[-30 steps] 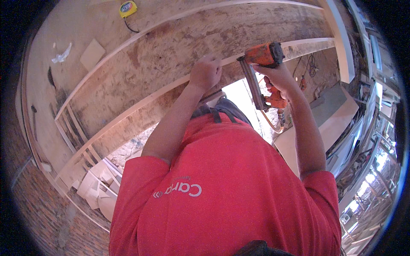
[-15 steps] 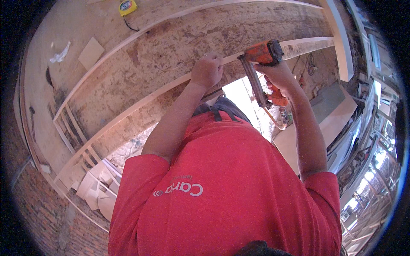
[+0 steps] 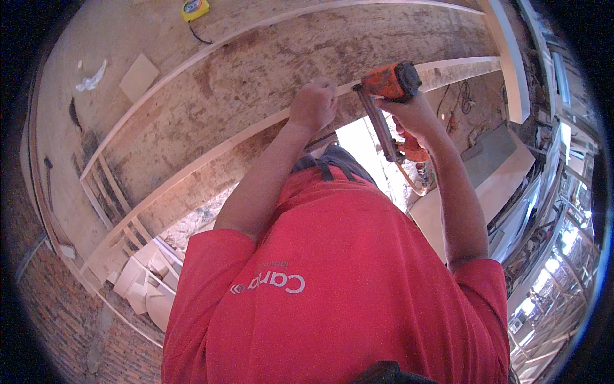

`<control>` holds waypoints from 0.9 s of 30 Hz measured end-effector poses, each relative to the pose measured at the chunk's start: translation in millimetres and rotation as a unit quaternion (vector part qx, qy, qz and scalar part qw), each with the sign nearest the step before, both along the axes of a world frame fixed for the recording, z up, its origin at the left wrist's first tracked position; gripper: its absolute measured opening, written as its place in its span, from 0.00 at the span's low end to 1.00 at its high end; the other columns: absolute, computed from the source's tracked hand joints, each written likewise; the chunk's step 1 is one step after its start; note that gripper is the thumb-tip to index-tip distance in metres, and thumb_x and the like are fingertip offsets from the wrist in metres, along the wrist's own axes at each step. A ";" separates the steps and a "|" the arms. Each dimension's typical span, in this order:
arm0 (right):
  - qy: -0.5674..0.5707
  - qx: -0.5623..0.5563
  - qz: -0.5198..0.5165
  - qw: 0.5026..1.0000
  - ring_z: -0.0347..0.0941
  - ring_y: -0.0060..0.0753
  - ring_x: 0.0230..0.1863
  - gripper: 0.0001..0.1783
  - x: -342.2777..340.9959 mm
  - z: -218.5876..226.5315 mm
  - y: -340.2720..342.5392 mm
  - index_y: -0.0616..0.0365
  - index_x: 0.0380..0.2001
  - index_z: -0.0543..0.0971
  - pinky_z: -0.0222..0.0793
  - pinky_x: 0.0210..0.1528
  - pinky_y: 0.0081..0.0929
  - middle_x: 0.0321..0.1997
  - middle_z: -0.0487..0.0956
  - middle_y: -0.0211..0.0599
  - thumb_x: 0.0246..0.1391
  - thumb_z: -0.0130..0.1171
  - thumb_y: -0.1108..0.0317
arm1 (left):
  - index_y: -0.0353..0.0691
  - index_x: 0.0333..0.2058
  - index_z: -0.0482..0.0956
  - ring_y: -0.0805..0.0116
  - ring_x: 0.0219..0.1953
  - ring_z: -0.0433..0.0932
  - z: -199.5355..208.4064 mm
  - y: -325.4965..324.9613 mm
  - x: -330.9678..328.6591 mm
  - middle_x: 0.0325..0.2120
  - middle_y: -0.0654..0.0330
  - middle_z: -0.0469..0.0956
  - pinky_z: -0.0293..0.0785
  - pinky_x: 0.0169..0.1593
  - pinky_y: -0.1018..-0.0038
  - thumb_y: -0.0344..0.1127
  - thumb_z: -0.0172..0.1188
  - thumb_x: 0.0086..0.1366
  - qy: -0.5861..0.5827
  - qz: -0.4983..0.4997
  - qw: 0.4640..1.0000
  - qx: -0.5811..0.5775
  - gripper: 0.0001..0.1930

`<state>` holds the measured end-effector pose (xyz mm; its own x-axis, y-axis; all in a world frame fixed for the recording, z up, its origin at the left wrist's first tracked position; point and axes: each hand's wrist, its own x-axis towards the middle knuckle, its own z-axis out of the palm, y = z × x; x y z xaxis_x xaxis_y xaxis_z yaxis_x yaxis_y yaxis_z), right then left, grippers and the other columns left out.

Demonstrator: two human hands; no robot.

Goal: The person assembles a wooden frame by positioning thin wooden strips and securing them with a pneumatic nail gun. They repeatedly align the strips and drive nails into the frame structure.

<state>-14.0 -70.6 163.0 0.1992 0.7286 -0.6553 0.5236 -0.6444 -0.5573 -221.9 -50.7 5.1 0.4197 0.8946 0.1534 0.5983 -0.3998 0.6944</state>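
My left hand (image 3: 313, 105) is closed in a fist on the pale wooden strip (image 3: 211, 150) that edges a big chipboard panel (image 3: 256, 83). My right hand (image 3: 416, 116) grips an orange nail gun (image 3: 385, 83). Its head is pressed against the same strip just right of my left hand, and its long magazine (image 3: 382, 131) hangs down toward me. Both forearms reach up from my red shirt (image 3: 332, 288), which fills the lower middle of the view.
A yellow tape measure (image 3: 194, 8), a square board offcut (image 3: 139, 77) and a white scrap (image 3: 91, 75) lie on the upper panel. Pale wood offcuts (image 3: 144, 281) and a brick wall (image 3: 57, 307) are at lower left. A hose (image 3: 417, 182) hangs from the gun; a grey slab (image 3: 489, 157) lies right.
Both hands and the nail gun have shifted only slightly along the strip; the grips are the same.
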 end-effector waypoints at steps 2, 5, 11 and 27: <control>-0.006 -0.002 0.000 1.000 0.69 0.20 0.16 0.21 -1.0 -0.2 -0.9 0.54 0.46 0.82 0.67 0.17 0.25 0.20 0.75 0.23 0.53 0.75 0.56 | 0.36 0.33 0.83 0.45 0.43 0.81 -0.6 0.2 -0.5 0.35 0.48 0.79 0.80 0.47 0.53 0.36 0.63 0.62 0.009 -0.008 1.000 -0.019 0.09; -0.025 0.007 0.010 1.000 0.72 0.22 0.17 0.22 -1.7 0.8 -1.8 0.53 0.47 0.83 0.69 0.18 0.26 0.22 0.78 0.26 0.53 0.75 0.54 | 0.36 0.33 0.83 0.45 0.43 0.82 4.1 1.3 -0.1 0.36 0.48 0.79 0.80 0.47 0.53 0.36 0.63 0.62 0.018 -0.016 0.999 -0.027 0.09; -0.063 0.094 0.101 0.988 0.72 0.21 0.17 0.20 1.6 -5.8 -0.9 0.53 0.46 0.82 0.68 0.18 0.24 0.21 0.75 0.25 0.55 0.73 0.56 | 0.36 0.33 0.83 0.45 0.43 0.82 -3.3 1.0 0.3 0.37 0.49 0.80 0.80 0.46 0.53 0.35 0.63 0.62 -0.009 -0.020 1.000 -0.020 0.08; -0.047 0.081 0.024 0.995 0.81 0.32 0.27 0.25 6.2 -23.6 -19.9 0.55 0.47 0.84 0.76 0.28 0.31 0.30 0.84 0.35 0.50 0.76 0.53 | 0.40 0.32 0.83 0.45 0.42 0.81 30.0 -25.3 -88.0 0.34 0.50 0.79 0.79 0.46 0.52 0.39 0.65 0.59 0.074 0.025 0.994 -0.081 0.09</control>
